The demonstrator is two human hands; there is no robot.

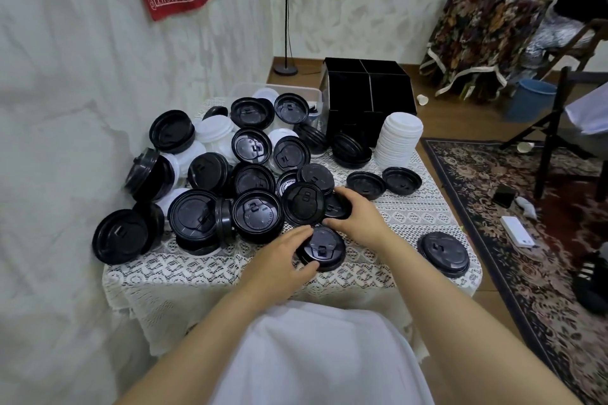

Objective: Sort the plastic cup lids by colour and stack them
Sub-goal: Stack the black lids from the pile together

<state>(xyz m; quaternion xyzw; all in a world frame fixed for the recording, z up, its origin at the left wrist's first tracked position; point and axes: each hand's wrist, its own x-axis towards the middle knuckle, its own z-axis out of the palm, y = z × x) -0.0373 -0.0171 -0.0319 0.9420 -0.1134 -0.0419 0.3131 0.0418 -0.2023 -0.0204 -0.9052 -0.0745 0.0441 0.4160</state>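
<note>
As mixed lids point(253, 145) crowd the lace-covered counter point(184, 270), a sorter's left hand point(279, 260) curls round a black lid point(325, 251) near the front edge, the right hand point(355, 217) gripping a second lid point(337, 207) just behind. Thin and glossy, they look light and slippery, best pinched at the rim.

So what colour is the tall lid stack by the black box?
The stack is white; head view.

Black organizer point(368, 89), blue bucket point(530, 103), rug point(533, 250)
</note>
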